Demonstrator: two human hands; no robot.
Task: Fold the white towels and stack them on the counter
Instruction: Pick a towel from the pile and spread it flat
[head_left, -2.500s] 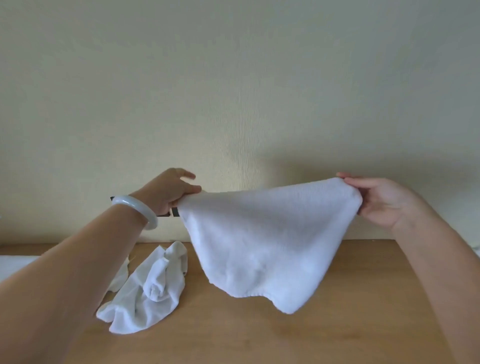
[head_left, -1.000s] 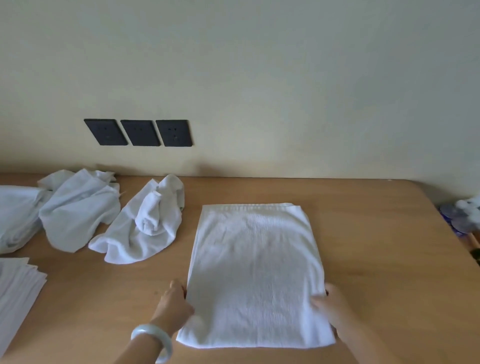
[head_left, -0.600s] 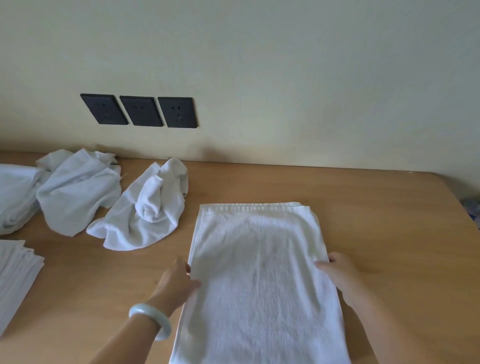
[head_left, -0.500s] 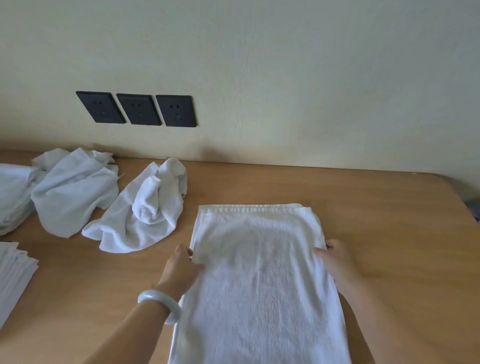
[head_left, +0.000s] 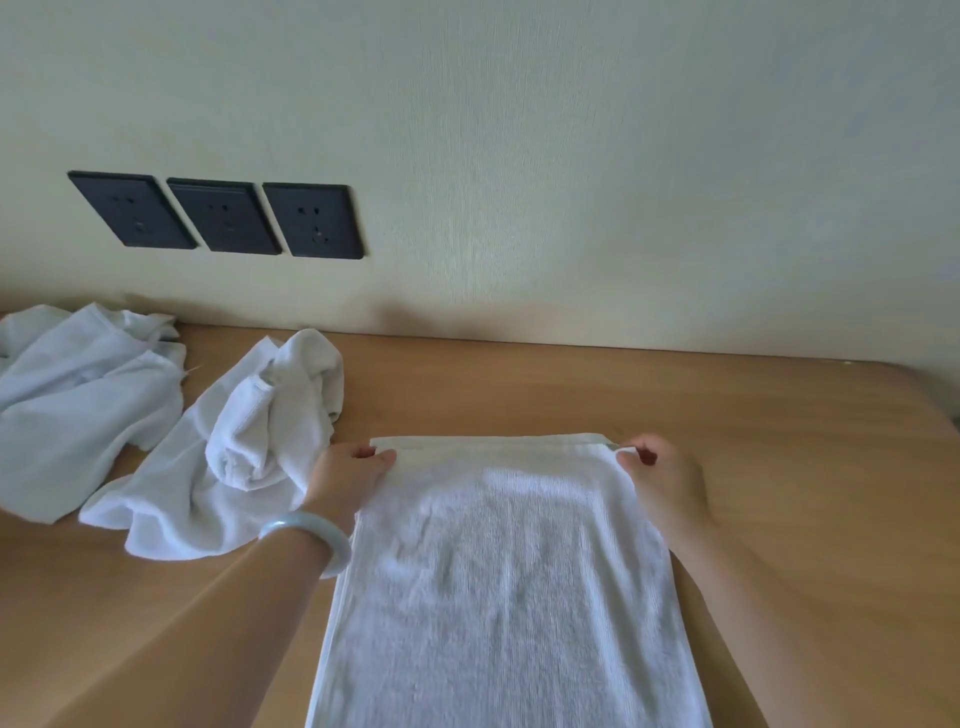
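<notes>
White towel (head_left: 509, 571) flat on counter (head_left: 779, 441), far corners pinched.
Left hand (head_left: 345, 475) and right hand (head_left: 662, 480) each nipped one corner; an uneven lift would likely skew the fold or let cloth slip.

Ahead of me a pale cream wall (head_left: 571, 156) carries three black socket plates (head_left: 223, 215) in a row. Below it runs the light wooden tabletop (head_left: 571, 384), its far right corner rounded, in soft, even light.
</notes>
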